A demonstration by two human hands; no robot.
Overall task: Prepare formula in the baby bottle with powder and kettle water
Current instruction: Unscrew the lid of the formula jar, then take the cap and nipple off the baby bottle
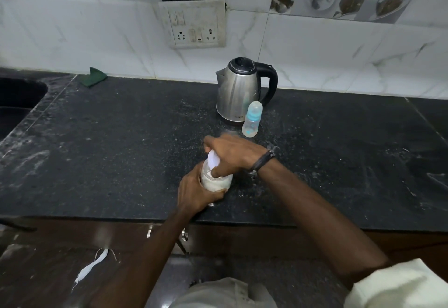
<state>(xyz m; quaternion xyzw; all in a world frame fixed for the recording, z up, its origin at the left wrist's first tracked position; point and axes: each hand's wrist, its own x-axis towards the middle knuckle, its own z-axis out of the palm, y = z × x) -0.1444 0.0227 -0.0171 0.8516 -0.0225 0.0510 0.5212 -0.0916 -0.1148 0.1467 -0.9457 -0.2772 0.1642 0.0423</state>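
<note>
Left hand (pixel 196 191) grips the clear glass powder jar (pixel 215 180); right hand (pixel 232 154) fingers clasp its white lid (pixel 213 158). A jerk could spill powder across the black speckled desk (pixel 121 150).

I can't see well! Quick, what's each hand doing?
Left hand: grips the powder jar.
Right hand: holds the white lid at the jar's mouth.

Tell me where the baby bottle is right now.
In the head view, the baby bottle stands capped on the black counter, right-front of the kettle.
</note>
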